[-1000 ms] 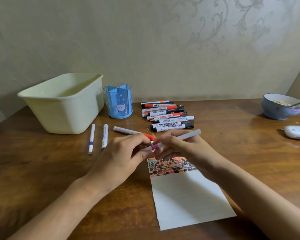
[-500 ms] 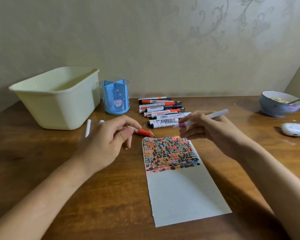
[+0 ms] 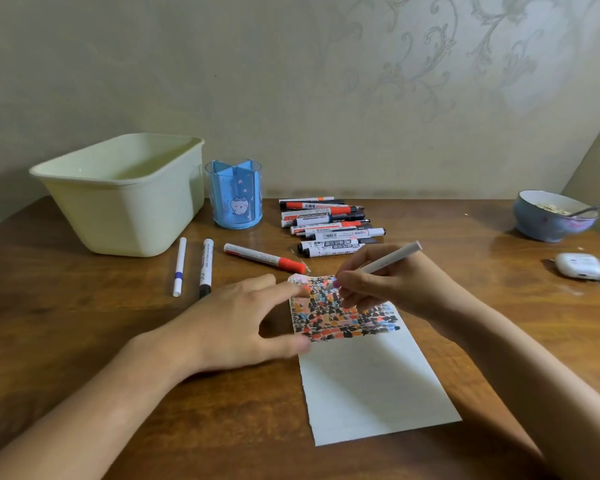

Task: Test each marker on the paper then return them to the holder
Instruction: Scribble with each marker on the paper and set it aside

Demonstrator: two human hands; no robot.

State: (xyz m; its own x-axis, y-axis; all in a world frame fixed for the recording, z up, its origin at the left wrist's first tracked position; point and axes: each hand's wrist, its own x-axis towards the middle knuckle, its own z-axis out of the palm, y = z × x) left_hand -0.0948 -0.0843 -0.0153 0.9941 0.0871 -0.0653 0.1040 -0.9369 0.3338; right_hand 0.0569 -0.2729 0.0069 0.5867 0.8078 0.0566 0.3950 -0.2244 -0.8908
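White and slim, the pink-tipped marker point(image 3: 383, 264) was pinched between the thumb and curled fingers of the right hand point(image 3: 388, 285), its tip brought down at the top of the white paper sheet point(image 3: 368, 375), among the dense black, red and blue test marks. The left hand point(image 3: 243, 323) was laid with spread, straight fingers on the paper's upper left edge, and nothing was held in it. Whether the sheet was actually pinned could not be told. If it was not, the paper could be dragged by the stroke and the mark smeared. A faint pink stroke could also be lost among the crowded marks, and the marker misjudged as dry. The translucent blue divided holder point(image 3: 234, 199) was seen without markers, well apart from both hands; several capped markers point(image 3: 329, 226) lay in a pile beside it.
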